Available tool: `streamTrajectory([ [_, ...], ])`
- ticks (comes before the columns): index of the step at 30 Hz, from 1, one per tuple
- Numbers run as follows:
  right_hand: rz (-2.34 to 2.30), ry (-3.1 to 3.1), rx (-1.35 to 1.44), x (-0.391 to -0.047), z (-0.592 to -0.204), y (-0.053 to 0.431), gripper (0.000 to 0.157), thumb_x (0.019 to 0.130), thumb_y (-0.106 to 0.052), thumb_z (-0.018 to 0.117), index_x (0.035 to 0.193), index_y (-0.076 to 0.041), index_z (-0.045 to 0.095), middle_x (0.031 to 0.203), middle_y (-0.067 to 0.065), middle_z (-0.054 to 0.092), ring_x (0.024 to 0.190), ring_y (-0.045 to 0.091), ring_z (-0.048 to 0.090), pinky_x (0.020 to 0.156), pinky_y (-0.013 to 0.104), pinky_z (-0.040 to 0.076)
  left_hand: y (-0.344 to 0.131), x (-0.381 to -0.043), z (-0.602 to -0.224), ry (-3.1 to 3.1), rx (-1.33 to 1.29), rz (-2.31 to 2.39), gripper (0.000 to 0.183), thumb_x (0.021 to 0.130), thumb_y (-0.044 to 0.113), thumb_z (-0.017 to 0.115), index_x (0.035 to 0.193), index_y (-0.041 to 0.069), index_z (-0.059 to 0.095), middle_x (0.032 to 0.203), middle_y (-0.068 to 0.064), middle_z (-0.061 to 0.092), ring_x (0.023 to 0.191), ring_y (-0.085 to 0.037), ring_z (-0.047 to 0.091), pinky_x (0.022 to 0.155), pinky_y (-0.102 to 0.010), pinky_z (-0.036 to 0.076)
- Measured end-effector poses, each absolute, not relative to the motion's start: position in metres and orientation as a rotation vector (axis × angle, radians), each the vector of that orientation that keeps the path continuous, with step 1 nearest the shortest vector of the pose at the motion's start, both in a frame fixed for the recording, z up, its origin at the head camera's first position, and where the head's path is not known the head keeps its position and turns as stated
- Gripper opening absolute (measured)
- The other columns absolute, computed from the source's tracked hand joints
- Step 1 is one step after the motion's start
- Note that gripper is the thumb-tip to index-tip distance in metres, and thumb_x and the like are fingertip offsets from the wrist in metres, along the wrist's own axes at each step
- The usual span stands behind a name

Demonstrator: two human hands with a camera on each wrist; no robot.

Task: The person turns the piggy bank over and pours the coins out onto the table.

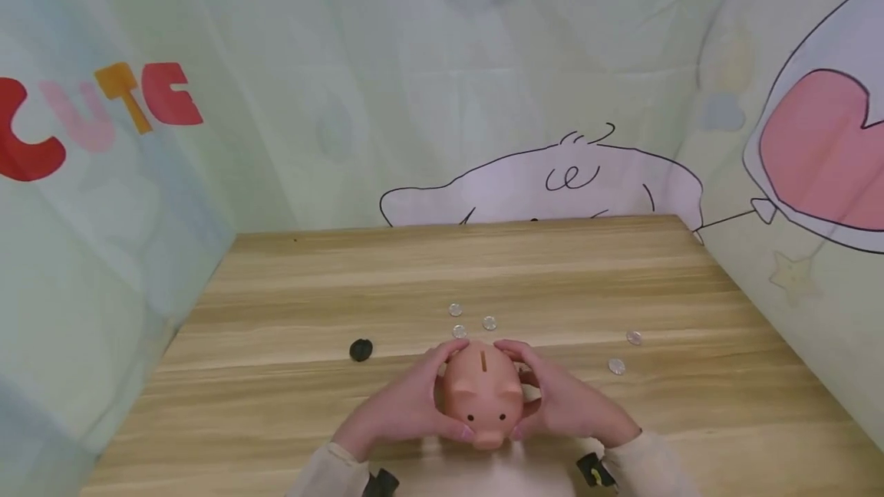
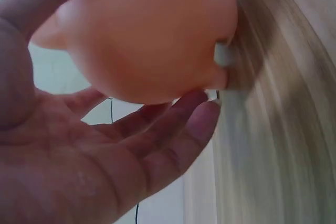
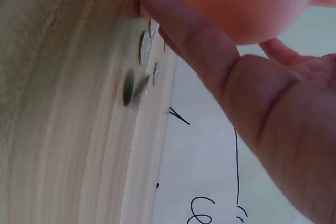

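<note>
A pink piggy bank (image 1: 483, 386) faces me upright near the front of the table, the slot on its back showing. My left hand (image 1: 417, 397) grips its left side, thumb by the snout and fingers reaching behind. On the opposite side my right hand (image 1: 562, 399) holds it the same way. In the left wrist view the feet of the piggy bank (image 2: 147, 35) are at the tabletop; whether they touch it I cannot tell. Just behind the bank lie silver coins (image 1: 489, 323). Part of the pink body (image 3: 236, 3) fills the top of the right wrist view.
A black round plug-like disc (image 1: 361, 350) lies on the wooden table (image 1: 290, 297), left of my left hand. Two more coins, a nearer one (image 1: 617, 366) and a farther one (image 1: 634, 337), lie to the right. Printed curtains (image 1: 345, 83) stand around the table's back and sides.
</note>
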State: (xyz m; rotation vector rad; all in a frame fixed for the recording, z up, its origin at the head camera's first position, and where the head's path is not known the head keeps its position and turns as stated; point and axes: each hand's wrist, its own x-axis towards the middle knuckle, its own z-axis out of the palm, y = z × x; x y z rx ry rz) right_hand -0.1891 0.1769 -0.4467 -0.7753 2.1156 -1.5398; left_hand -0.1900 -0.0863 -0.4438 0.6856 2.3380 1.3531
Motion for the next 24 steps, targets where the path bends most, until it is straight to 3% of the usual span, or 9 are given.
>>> streamTrajectory([
  [10,-1.453,2.230,-0.765,-0.223,-0.454,0.170,0.102,0.070,0.008,0.085,0.150,-0.011,0.026,0.151,0.014,0.033,0.131,0.042,0.044,0.103,0.052,0.042,-0.087,-0.215,-0.454,2.377,0.645,1.338,0.111,0.076,0.035,0.088,0.159,0.020,0.017,0.158,-0.010,0.029,0.141,-0.030,0.032,0.110,-0.058,0.028],
  [18,-1.461,2.187,-0.675,-0.248,-0.456,0.165,0.101,0.070,0.015,0.079,0.151,-0.009,0.024,0.153,0.018,0.029,0.135,0.048,0.037,0.103,0.055,0.041,-0.091,-0.239,-0.456,2.333,0.587,1.331,0.115,0.077,0.039,0.085,0.161,0.019,0.009,0.162,-0.007,0.022,0.145,-0.028,0.024,0.113,-0.057,0.024],
  [24,-1.428,2.295,-0.621,-0.245,-0.452,0.188,0.097,0.083,-0.003,0.079,0.157,-0.014,0.018,0.162,0.016,0.016,0.140,0.047,0.030,0.099,0.052,0.045,-0.103,-0.239,-0.451,2.453,0.526,1.296,0.102,0.084,0.055,0.073,0.160,0.022,0.014,0.157,-0.005,0.033,0.135,-0.026,0.042,0.104,-0.052,0.040],
])
